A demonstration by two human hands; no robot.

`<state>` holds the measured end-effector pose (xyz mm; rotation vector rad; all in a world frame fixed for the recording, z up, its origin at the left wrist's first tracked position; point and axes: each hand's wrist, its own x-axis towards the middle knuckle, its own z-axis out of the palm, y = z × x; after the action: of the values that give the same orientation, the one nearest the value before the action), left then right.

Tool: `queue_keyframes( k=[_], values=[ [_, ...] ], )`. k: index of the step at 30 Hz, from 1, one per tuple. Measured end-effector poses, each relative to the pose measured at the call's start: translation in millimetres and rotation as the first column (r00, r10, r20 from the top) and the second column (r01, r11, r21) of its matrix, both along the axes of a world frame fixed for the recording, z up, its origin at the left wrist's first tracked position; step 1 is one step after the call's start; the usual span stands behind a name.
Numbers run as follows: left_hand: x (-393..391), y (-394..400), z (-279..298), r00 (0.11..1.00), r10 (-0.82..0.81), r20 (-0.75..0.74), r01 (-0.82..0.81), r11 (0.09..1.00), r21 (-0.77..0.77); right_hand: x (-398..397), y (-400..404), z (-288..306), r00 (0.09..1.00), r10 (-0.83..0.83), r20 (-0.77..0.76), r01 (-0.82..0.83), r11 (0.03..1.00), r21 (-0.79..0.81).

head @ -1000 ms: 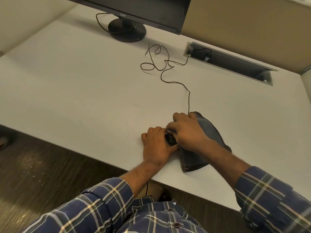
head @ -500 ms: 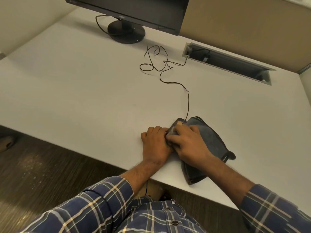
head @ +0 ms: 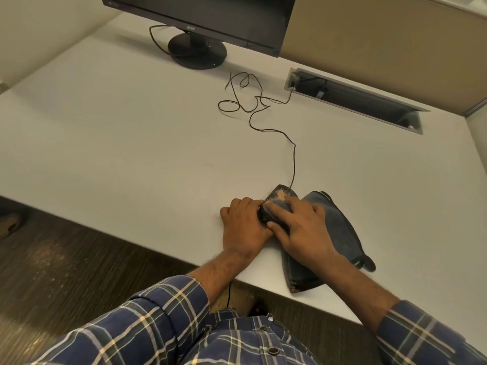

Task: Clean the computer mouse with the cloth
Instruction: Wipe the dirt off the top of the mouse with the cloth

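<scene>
On the desk (head: 131, 143) the mouse (head: 274, 199) is gripped by the curled left hand (head: 243, 225); beside that grip, cloth (head: 336, 229) is pressed by the flat right hand (head: 300, 225).

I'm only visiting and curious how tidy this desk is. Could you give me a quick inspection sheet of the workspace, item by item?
Surface: white desk.
Job's things: black mouse with tan dust on its front; dark cloth lies over its right side and on the desk.
Clutter: nothing seen.
Hands: left hand grips the mouse's left side; right hand presses the cloth onto the mouse.
Cables: mouse cable runs back, tangles in loops and enters the cable slot; a second cable curls behind the monitor.
Surroundings: beige partition, dark wood-grain floor.
</scene>
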<state>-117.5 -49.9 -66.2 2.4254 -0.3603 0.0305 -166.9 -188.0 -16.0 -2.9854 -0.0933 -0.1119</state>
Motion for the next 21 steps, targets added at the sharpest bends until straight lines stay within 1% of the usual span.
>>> queue_keyframes(
  k=[4,5,7,9,12,14,17,18,19,21],
  values=[
    [-2,1,2,1.000,-0.001,0.017,0.002,0.999,-0.032,2,-1,4,0.999,0.051,-0.010,-0.051,0.998,0.032],
    [-2,1,2,1.000,0.000,0.022,0.001,0.999,-0.041,7,-4,6,0.999,0.035,0.010,-0.035,0.998,0.050],
    [0,2,3,0.999,0.000,0.035,0.001,0.999,-0.033,21,-13,9,0.997,-0.053,0.061,0.046,0.992,0.114],
    [0,2,3,0.999,0.003,0.038,-0.002,1.000,-0.028,35,-16,9,0.995,-0.099,0.027,0.094,0.985,0.148],
    [-2,1,3,0.999,0.003,0.042,-0.002,1.000,-0.026,31,-7,0,0.999,-0.033,-0.035,0.037,0.990,0.133],
    [-2,0,3,0.999,0.007,0.037,-0.006,1.000,-0.027,15,-5,-1,0.999,0.039,-0.015,-0.037,0.992,0.120],
    [0,0,2,0.999,0.011,0.036,-0.010,1.000,-0.030,3,-16,0,0.982,0.190,0.021,-0.191,0.978,0.079],
    [0,1,1,0.999,0.014,0.041,-0.013,0.999,-0.029,7,-21,0,0.982,0.188,0.025,-0.189,0.979,0.074],
    [-1,2,1,0.999,0.014,0.044,-0.013,1.000,-0.024,14,-26,1,0.990,0.135,0.025,-0.137,0.986,0.090],
    [-1,2,1,0.999,0.008,0.040,-0.007,1.000,-0.013,28,-29,2,0.999,-0.036,0.037,0.030,0.989,0.145]
  ],
)
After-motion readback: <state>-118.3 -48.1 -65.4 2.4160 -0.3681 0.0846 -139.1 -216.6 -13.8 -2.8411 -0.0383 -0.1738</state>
